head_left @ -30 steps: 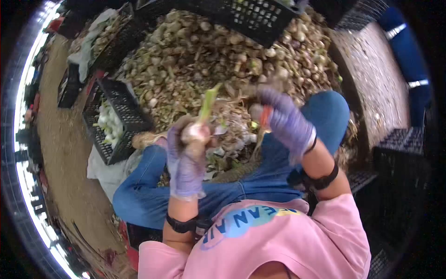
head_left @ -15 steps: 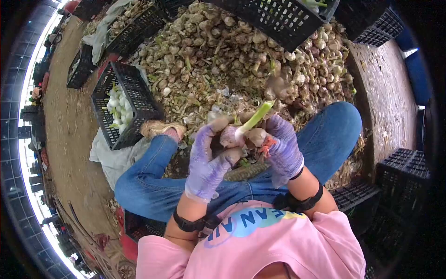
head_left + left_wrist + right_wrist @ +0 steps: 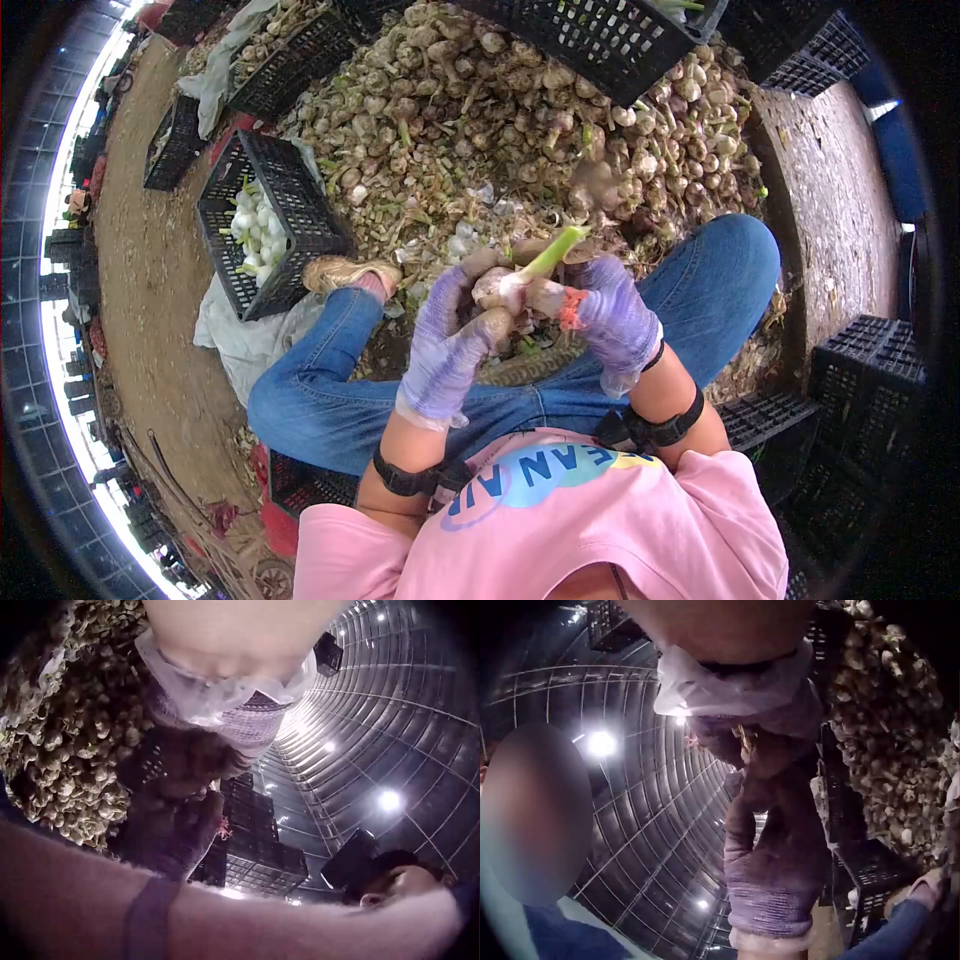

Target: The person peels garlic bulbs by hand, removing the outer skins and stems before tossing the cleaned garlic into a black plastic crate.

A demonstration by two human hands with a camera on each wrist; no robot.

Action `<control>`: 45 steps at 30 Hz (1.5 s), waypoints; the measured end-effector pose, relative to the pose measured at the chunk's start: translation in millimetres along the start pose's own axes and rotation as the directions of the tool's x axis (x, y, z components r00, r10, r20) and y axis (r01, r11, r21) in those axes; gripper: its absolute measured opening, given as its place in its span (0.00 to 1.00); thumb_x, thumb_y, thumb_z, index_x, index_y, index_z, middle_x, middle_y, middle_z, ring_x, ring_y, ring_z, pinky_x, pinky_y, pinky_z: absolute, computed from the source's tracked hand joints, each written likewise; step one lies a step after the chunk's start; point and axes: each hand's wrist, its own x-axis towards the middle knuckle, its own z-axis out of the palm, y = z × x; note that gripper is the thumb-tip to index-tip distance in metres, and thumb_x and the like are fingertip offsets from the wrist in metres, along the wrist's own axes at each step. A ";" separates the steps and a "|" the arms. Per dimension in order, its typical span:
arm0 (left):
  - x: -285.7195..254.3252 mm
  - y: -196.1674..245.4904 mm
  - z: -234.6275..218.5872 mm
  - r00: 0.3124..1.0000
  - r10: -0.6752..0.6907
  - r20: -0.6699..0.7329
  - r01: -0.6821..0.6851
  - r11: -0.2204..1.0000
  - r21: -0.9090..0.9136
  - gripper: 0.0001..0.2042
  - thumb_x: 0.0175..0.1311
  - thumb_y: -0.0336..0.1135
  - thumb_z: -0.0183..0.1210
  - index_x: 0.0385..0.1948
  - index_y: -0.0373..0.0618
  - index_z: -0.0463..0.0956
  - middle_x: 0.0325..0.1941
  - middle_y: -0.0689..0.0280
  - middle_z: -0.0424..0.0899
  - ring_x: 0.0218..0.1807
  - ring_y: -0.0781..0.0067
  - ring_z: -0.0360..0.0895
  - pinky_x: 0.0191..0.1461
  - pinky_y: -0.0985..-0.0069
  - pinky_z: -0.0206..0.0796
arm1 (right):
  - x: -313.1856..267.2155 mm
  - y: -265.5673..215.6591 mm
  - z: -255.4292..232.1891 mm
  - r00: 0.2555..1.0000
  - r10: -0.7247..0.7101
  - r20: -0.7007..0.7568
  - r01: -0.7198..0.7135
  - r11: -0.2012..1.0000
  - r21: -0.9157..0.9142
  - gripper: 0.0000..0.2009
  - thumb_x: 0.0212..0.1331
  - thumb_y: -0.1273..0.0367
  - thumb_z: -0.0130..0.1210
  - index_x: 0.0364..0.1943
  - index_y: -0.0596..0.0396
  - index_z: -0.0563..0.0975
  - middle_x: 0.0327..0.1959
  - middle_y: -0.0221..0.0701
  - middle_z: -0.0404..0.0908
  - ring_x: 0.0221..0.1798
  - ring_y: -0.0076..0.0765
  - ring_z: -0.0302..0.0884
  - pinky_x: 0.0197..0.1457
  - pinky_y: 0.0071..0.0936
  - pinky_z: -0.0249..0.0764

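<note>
A garlic bulb (image 3: 500, 290) with a green stalk (image 3: 555, 252) pointing up and to the right is between both gloved hands in the head view. The left hand (image 3: 445, 340) holds the bulb, thumb below and fingers curled above it. Close on its other side, the right hand (image 3: 605, 315) has its thumb against the bulb by the stalk's base, its fingers curled behind. Something orange-red (image 3: 572, 308) is at the right thumb. Both wrist views are dark; the right hand (image 3: 769, 735) shows its curled fingers there, and the bulb cannot be made out.
A large heap of garlic (image 3: 440, 80) lies ahead, with loose peelings (image 3: 430, 200) nearer the person's legs. A black crate (image 3: 290, 165) of white bulbs (image 3: 258, 230) stands at left, another crate (image 3: 600, 45) at the top. More crates (image 3: 870, 350) stand at right.
From apart and blurred a second ago, the hands have come together around the bulb. Since half a second ago, the right hand has shifted slightly, its thumb now nearer the bulb.
</note>
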 end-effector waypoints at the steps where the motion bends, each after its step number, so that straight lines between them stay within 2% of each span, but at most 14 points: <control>1: -1.0 -3.2 -2.1 0.999 0.048 0.003 -0.048 0.996 0.079 0.32 0.51 0.42 0.64 0.56 0.40 0.61 0.52 0.62 0.70 0.51 0.73 0.70 0.55 0.77 0.63 | -0.9 0.3 -0.7 0.997 0.076 0.022 -0.076 0.997 0.020 0.12 0.51 0.66 0.59 0.37 0.58 0.77 0.30 0.25 0.79 0.31 0.18 0.72 0.33 0.18 0.69; 8: 1.8 -5.4 -8.0 0.993 0.112 -0.036 -0.103 0.975 0.199 0.31 0.51 0.46 0.64 0.55 0.40 0.63 0.48 0.64 0.72 0.47 0.77 0.71 0.52 0.79 0.64 | -1.2 6.2 1.4 0.994 0.084 0.073 -0.090 0.992 0.088 0.15 0.50 0.68 0.60 0.42 0.59 0.75 0.35 0.28 0.78 0.35 0.19 0.72 0.38 0.20 0.70; 10: 3.1 -1.9 -15.5 0.991 -0.130 0.027 0.132 0.977 -0.168 0.30 0.52 0.50 0.61 0.52 0.41 0.65 0.46 0.65 0.73 0.43 0.79 0.72 0.47 0.81 0.67 | -3.5 31.3 -5.8 0.997 0.014 0.077 -0.018 0.998 0.056 0.16 0.50 0.68 0.60 0.43 0.59 0.74 0.35 0.27 0.78 0.35 0.19 0.72 0.39 0.20 0.70; 14: 10.3 -6.4 -15.9 0.959 -0.264 -0.102 0.253 0.961 -0.112 0.29 0.53 0.53 0.59 0.50 0.41 0.66 0.45 0.65 0.74 0.39 0.80 0.72 0.40 0.83 0.69 | -7.5 35.7 -7.7 0.985 0.036 0.169 -0.060 0.989 0.139 0.18 0.51 0.67 0.59 0.45 0.58 0.71 0.35 0.24 0.75 0.38 0.20 0.71 0.42 0.20 0.69; 16: 13.3 -14.2 -15.4 0.997 -0.026 -0.075 0.023 0.999 -0.045 0.28 0.55 0.52 0.59 0.52 0.41 0.65 0.46 0.65 0.73 0.40 0.79 0.73 0.40 0.83 0.69 | -5.6 33.7 -10.3 0.970 0.037 0.242 -0.110 0.949 0.296 0.18 0.52 0.69 0.58 0.47 0.58 0.71 0.40 0.27 0.76 0.42 0.22 0.72 0.46 0.21 0.69; 22: 4.6 -13.6 -6.8 0.971 0.227 0.069 -0.233 0.858 0.457 0.30 0.56 0.50 0.58 0.57 0.43 0.62 0.51 0.64 0.71 0.47 0.75 0.71 0.51 0.79 0.65 | -5.4 16.7 -1.8 0.986 0.148 0.082 -0.161 0.969 0.186 0.18 0.51 0.69 0.60 0.46 0.59 0.74 0.43 0.31 0.78 0.45 0.24 0.74 0.48 0.22 0.71; 26: 4.6 -17.7 -9.9 0.958 0.276 0.074 -0.279 0.844 0.458 0.30 0.56 0.50 0.58 0.57 0.41 0.62 0.51 0.64 0.71 0.48 0.74 0.71 0.52 0.78 0.64 | -3.4 42.8 -13.8 0.980 0.157 0.122 -0.189 0.923 0.336 0.17 0.50 0.68 0.61 0.44 0.59 0.75 0.40 0.30 0.79 0.40 0.22 0.74 0.44 0.21 0.71; 30: 5.9 -9.2 -26.4 0.994 -0.105 0.027 0.104 0.994 0.039 0.29 0.57 0.52 0.56 0.54 0.39 0.64 0.46 0.65 0.75 0.45 0.75 0.72 0.51 0.79 0.65 | -8.1 41.0 -10.6 0.989 -0.126 0.079 0.128 0.991 -0.029 0.18 0.51 0.66 0.61 0.45 0.58 0.74 0.37 0.28 0.78 0.39 0.20 0.73 0.44 0.20 0.70; 32: 8.6 -5.3 -26.6 0.948 -0.312 0.063 0.317 0.944 -0.095 0.29 0.57 0.52 0.56 0.53 0.38 0.65 0.44 0.65 0.76 0.45 0.76 0.73 0.50 0.79 0.65 | -6.6 42.3 -13.3 0.995 -0.050 0.085 0.048 0.999 0.026 0.18 0.52 0.65 0.60 0.45 0.58 0.74 0.37 0.28 0.78 0.39 0.20 0.73 0.44 0.20 0.70; 37: 11.3 -14.6 0.7 0.993 0.099 -0.057 -0.069 0.917 0.393 0.25 0.60 0.46 0.55 0.54 0.40 0.64 0.49 0.63 0.72 0.43 0.77 0.70 0.45 0.77 0.67 | -2.0 47.2 -15.5 0.992 0.124 0.001 -0.120 0.958 0.261 0.17 0.54 0.64 0.58 0.45 0.58 0.73 0.36 0.28 0.78 0.38 0.20 0.73 0.44 0.19 0.71; 40: 11.9 -11.5 3.7 0.831 0.461 0.312 -0.467 0.271 0.842 0.20 0.63 0.44 0.52 0.53 0.43 0.66 0.50 0.61 0.71 0.45 0.74 0.71 0.49 0.77 0.65 | -7.0 44.9 -20.4 0.967 0.250 -0.043 -0.229 0.934 0.273 0.15 0.56 0.65 0.55 0.45 0.58 0.73 0.35 0.26 0.77 0.35 0.20 0.73 0.38 0.19 0.72; 41: 11.3 -13.6 0.0 0.832 0.460 0.311 -0.465 0.270 0.843 0.20 0.63 0.44 0.52 0.53 0.43 0.66 0.50 0.61 0.71 0.45 0.74 0.71 0.49 0.77 0.65 | -7.2 40.9 -21.6 0.967 0.251 -0.041 -0.231 0.934 0.274 0.15 0.56 0.65 0.55 0.45 0.58 0.73 0.35 0.26 0.77 0.35 0.20 0.73 0.38 0.19 0.72; 43: 10.4 -19.9 -8.7 0.961 0.275 0.024 -0.238 0.785 0.571 0.20 0.64 0.48 0.48 0.49 0.42 0.69 0.47 0.62 0.74 0.42 0.75 0.72 0.46 0.78 0.66 | -5.8 27.1 -23.5 0.976 -0.014 0.218 0.042 0.991 -0.126 0.15 0.56 0.65 0.55 0.45 0.58 0.73 0.33 0.25 0.76 0.34 0.19 0.72 0.36 0.18 0.71; 45: 20.4 -20.8 -26.7 0.987 0.148 0.055 -0.157 0.879 0.450 0.24 0.64 0.54 0.46 0.47 0.40 0.70 0.45 0.62 0.75 0.41 0.77 0.73 0.44 0.79 0.67 | -7.2 20.8 -19.2 0.961 -0.065 0.268 0.117 0.976 -0.184 0.16 0.56 0.63 0.56 0.45 0.57 0.73 0.31 0.24 0.75 0.34 0.19 0.71 0.37 0.17 0.69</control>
